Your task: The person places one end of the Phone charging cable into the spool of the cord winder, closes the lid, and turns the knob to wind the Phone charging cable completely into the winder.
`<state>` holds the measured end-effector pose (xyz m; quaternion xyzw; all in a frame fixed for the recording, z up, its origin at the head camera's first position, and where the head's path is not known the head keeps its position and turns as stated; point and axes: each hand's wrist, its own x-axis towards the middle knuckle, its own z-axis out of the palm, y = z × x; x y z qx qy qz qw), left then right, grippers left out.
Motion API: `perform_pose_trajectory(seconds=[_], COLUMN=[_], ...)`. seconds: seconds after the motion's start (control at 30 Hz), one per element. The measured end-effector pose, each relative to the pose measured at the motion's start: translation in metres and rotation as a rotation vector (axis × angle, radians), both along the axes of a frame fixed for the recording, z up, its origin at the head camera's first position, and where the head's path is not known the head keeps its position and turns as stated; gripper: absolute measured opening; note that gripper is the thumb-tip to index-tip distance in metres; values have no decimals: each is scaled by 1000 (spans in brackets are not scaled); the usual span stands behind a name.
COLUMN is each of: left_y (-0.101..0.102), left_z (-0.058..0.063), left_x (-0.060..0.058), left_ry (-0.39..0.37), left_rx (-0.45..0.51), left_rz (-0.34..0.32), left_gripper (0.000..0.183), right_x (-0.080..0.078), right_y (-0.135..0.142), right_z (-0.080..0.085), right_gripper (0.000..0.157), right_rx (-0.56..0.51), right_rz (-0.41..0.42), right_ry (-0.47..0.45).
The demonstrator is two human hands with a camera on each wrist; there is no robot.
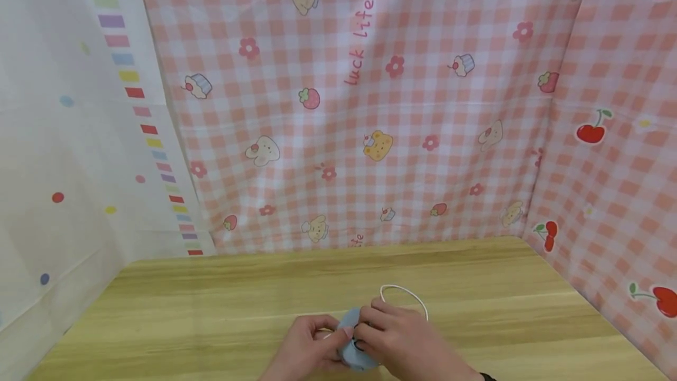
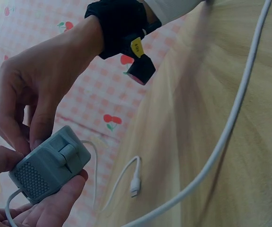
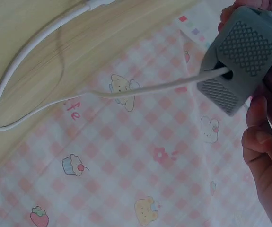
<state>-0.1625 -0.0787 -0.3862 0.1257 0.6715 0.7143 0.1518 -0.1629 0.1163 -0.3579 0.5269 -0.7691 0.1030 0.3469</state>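
A pale blue charger case (image 1: 355, 343) with ribbed, bumpy sides sits between both hands. My left hand (image 1: 309, 343) holds it from the left, thumb over its near face and fingers behind. On that same face, the curled fingertips of my right hand (image 1: 404, 334) pinch at a dark curved line; the fingers cover most of this spot. In the left wrist view, a raised tab shows on the case's other side. A white cable (image 3: 159, 88) comes out of an opening in one ribbed side, and another stretch leaves the opposite end.
The cable's white plug (image 2: 135, 186) hangs at the end of a loop in the left wrist view. Beneath the hands is a wood-grain tabletop (image 1: 211, 298). A pink checked cloth (image 1: 338, 116) stands behind, with a dotted white cloth (image 1: 58, 151) at left and a cherry-print one (image 1: 619, 193) at right.
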Motion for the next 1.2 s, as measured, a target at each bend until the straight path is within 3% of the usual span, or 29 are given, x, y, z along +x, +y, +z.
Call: perform_pose_trajectory(seconds=[0.17,0.3,0.5,0.7,0.8,0.87,0.93,1.07,1.13,1.2], left_y=[5,7,9,9,9,7,5,-1,-4,-6], left_z=[-5,-7,-9,-11,-11,-9,-7,0,3,5], left_x=[1,1,3,2,2,2,1,-1,-3,-4], left_ry=[-41,-36,37,14,10,15,13,-21,-41,-51], left_rx=[-1,17,27,66,57,38,25,30,26,7], left_rz=[19,28,19,3,22,46,69,64,48,37], left_gripper=[24,26,30,34,34,33,33,32,33,33], right_x=[2,2,3,8,9,7,2,-10,-13,-13], right_y=[-2,-2,-3,-12,-16,-15,-12,2,9,14], right_z=[-1,-3,-9,-13,-12,-10,-6,5,12,16], right_gripper=[13,16,27,31,29,26,23,22,25,26], right_rx=[53,-1,-198,-435,-502,-482,-408,-235,-164,-62], right_rz=[-91,-141,-179,-363,-421,-371,-257,40,132,171], right_ry=[-5,-40,-341,-564,-669,-712,-693,-495,-390,-296])
